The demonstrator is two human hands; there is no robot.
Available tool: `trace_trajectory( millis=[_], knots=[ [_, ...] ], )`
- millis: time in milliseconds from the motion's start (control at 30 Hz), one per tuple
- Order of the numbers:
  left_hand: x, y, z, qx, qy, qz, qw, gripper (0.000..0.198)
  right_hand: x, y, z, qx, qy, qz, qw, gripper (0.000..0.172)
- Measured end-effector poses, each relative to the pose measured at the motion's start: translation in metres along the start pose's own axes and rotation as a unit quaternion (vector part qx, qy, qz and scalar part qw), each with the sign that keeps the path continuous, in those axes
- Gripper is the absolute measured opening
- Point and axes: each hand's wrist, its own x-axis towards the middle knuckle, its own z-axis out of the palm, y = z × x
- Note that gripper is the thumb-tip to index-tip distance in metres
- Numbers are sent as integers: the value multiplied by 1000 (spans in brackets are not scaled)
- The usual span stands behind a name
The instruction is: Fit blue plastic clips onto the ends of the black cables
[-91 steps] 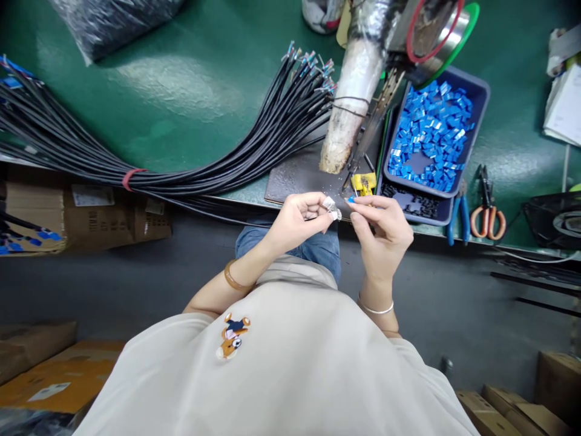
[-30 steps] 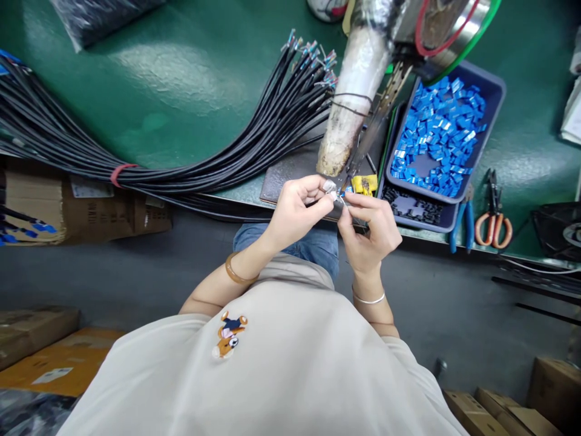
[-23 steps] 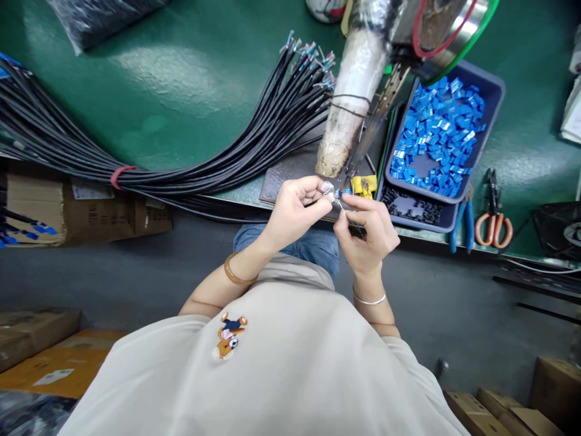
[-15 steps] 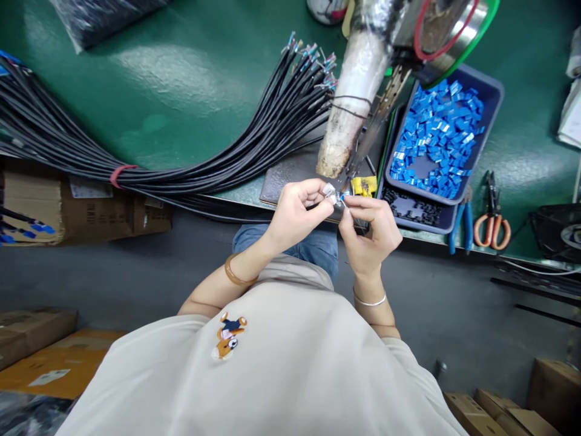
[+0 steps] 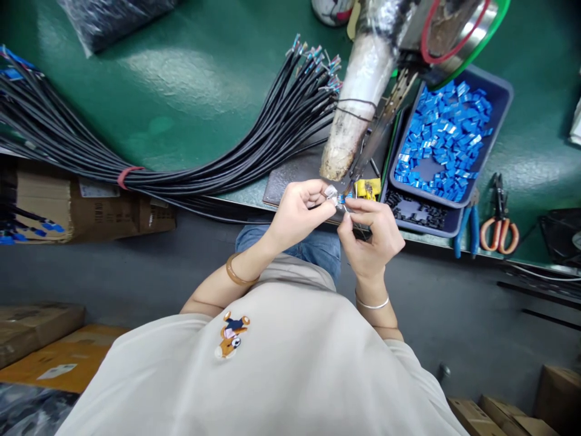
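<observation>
My left hand and my right hand meet at the bench edge, fingers pinched together. The left fingertips, capped in silvery tape, pinch the end of a black cable. The right fingertips hold a small blue connector piece against that end. A thick bundle of black cables, tied with a red band, fans over the green bench to the left. A dark blue tray full of blue connector pieces lies just right of my hands.
A wrapped machine arm hangs above my hands over a dark mat. A yellow part sits beside it. Blue pliers and orange-handled scissors lie right of the tray. Cardboard boxes stand under the bench.
My right hand has closed in on the left and brought the blue piece to the cable end. Both hands stay together since one second ago; the view shifted slightly.
</observation>
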Motion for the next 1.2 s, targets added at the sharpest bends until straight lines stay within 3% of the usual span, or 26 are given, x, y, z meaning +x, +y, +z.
trace_trajectory(
  millis=[400, 733, 867, 1000, 1100, 1200],
  knots=[
    [-1, 6, 3, 15, 3, 13, 1000, 10, 4, -4, -1, 0, 9, 27, 1000, 17],
    [-3, 0, 1, 44, -9, 13, 999, 12, -2, -4, -4, -33, -14, -21, 999, 19],
    [-6, 1, 2, 1, 0, 31, 1000, 7, -1, -6, -7, 6, -5, 24, 1000, 18],
    [-8, 2, 0, -65, -32, 13, 997, 7, 3, -8, -11, 65, -23, 78, 995, 16],
    [-10, 3, 0, -69, -53, 15, 996, 7, 4, -10, -12, 49, -11, 86, 995, 14],
    [-11, 2, 1, -54, -49, 35, 997, 7, 3, -13, -13, 68, -23, 145, 987, 8]
  ],
)
